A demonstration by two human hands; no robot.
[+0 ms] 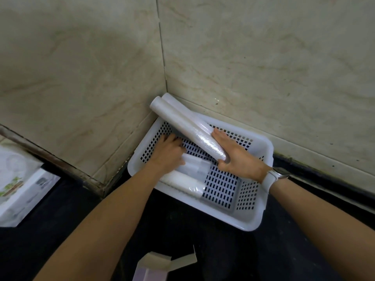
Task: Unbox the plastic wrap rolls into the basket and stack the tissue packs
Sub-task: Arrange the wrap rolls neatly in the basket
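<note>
A white perforated basket [261, 207] sits on the dark counter in the wall corner. My right hand [237, 157] grips two plastic wrap rolls [182, 120] held side by side, slanting up and left over the basket's far corner. My left hand [166, 153] reaches into the basket, its palm down on the rolls lying there; two such rolls [186, 179] show along the basket's left side. An opened white carton [154, 266] lies at the bottom edge, flaps up. Tissue packs [18, 187] rest at the far left.
Beige marble-look walls [263, 67] meet in a corner right behind the basket. A white watch is on my right wrist [272, 177]. The black counter [192, 230] stretches in front of the basket.
</note>
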